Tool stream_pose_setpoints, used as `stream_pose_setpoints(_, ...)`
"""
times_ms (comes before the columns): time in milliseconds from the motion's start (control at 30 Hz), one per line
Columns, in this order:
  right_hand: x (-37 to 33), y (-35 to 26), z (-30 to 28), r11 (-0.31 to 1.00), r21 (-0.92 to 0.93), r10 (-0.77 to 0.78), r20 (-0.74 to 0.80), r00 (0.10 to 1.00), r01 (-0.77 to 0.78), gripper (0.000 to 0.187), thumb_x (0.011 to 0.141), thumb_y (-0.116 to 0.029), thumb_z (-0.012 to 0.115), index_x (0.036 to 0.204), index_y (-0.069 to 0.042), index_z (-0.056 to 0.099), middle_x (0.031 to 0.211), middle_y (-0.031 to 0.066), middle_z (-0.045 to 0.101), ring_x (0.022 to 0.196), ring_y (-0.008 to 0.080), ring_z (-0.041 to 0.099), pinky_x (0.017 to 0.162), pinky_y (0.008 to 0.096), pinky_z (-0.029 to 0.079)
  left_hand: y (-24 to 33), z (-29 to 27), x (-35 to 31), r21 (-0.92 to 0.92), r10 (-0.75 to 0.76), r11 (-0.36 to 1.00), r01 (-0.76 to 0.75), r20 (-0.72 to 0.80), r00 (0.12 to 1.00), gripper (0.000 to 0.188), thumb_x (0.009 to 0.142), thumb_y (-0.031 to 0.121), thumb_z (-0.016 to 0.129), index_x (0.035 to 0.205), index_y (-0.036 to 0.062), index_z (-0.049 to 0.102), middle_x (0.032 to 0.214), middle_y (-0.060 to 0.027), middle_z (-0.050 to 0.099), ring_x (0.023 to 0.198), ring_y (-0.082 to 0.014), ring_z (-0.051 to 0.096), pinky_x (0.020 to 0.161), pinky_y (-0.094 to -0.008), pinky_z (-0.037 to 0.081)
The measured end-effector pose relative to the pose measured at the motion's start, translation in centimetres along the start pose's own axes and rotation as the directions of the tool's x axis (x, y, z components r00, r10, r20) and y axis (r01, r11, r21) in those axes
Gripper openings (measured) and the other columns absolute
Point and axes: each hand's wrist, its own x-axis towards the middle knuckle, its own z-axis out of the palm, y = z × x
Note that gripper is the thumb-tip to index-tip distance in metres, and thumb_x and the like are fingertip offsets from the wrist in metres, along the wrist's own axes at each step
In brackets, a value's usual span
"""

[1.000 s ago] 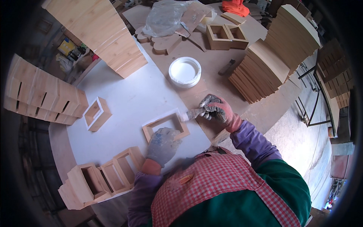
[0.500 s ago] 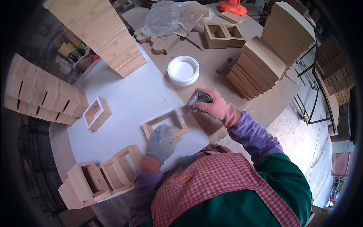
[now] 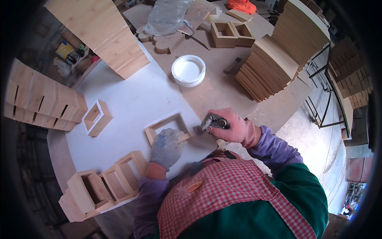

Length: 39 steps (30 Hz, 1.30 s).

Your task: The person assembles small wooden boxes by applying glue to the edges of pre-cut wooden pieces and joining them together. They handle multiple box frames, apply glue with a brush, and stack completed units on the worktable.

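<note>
A small rectangular wooden frame point(image 3: 181, 119) lies on the white board with whitish matter along its top edges. My left hand point(image 3: 167, 148), in a grey glove, grips its near side, and the fingers partly cover it. My right hand point(image 3: 230, 126), in a pink glove with a dark, smeared palm, is closed round a dark-handled tool point(image 3: 221, 124). The tool's greyish end is blurred and sits at the frame's right near corner; its exact kind does not show. Beyond the frame stands a round white tub point(image 3: 188, 71) with white contents.
Tall stacks of wooden boxes point(image 3: 45, 95) and a wooden pile point(image 3: 99, 36) stand left. Several frames point(image 3: 119, 175) lie at the near left, a single frame point(image 3: 97, 118) farther up. Curved wooden boards point(image 3: 264, 67) are stacked right. A dark-handled tool point(image 3: 232, 65) lies near the tub.
My right hand has moved nearer to me and slightly right, carrying the tool's end from the frame's right side down to its near corner. My left hand stays on the frame.
</note>
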Motion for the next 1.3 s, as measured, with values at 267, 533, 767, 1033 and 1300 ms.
stream_pose_setpoints(267,4.2,1.2,-1.3,0.999,-0.042,-0.009,0.005,1.0,0.009,0.022,0.085,-0.013,0.067,0.105,-0.003,0.067,0.083,0.0033,0.067,0.073,0.0087,0.058,0.067,0.0271,0.049,-0.2,0.1,0.1,-0.037,0.018,0.999,-0.019,-0.027,0.999,0.027,0.086,0.025,0.067,0.106,0.0072,0.067,0.104,-0.0132,0.064,0.101,-0.0337,0.059,0.089,-0.0446,0.048)
stream_pose_setpoints(533,13.3,3.4,-4.4,0.985,-0.033,0.132,-0.48,0.867,-0.168,0.035,0.086,-0.014,0.071,0.117,0.001,0.065,0.094,0.0049,0.071,0.083,0.0118,0.064,0.072,0.0251,0.051,2.0,-3.4,-0.4,0.131,-0.088,0.988,0.082,0.046,0.995,0.03,0.089,0.03,0.063,0.11,0.0091,0.062,0.105,-0.0113,0.065,0.1,-0.0319,0.062,0.087,-0.046,0.049)
stream_pose_setpoints(767,14.2,2.9,-8.4,0.986,-0.007,0.145,-0.437,0.888,-0.164,0.035,0.085,-0.023,0.073,0.113,-0.003,0.067,0.098,0.0097,0.073,0.087,0.0203,0.068,0.08,0.0311,0.053,1.9,-2.6,2.2,-0.019,-0.408,0.911,0.411,0.088,0.909,0.045,0.093,0.039,0.059,0.118,0.002,0.056,0.108,-0.0196,0.066,0.105,-0.0347,0.062,0.09,-0.0486,0.049)
stream_pose_setpoints(1033,14.8,2.8,-8.9,0.918,-0.274,0.164,-0.394,0.904,-0.286,0.043,0.083,-0.03,0.074,0.117,-0.004,0.067,0.1,0.0135,0.072,0.091,0.0224,0.067,0.084,0.034,0.052,1.8,-4.8,-0.6,0.06,-0.062,0.996,0.062,0.001,0.998,0.051,0.081,0.034,0.074,0.119,0.002,0.061,0.102,-0.0139,0.067,0.11,-0.0318,0.06,0.103,-0.0526,0.041)
stream_pose_setpoints(1300,15.2,4.1,-9.5,0.913,-0.3,0.132,-0.422,0.897,-0.276,0.041,0.081,-0.029,0.073,0.109,0.0,0.068,0.097,0.0149,0.072,0.089,0.0232,0.069,0.082,0.0348,0.053,0.5,-3.4,-2.1,0.214,0.118,0.971,-0.109,-0.033,0.992,0.035,0.075,0.02,0.076,0.107,0.0066,0.067,0.101,-0.0079,0.065,0.119,-0.0287,0.054,0.114,-0.069,0.017)
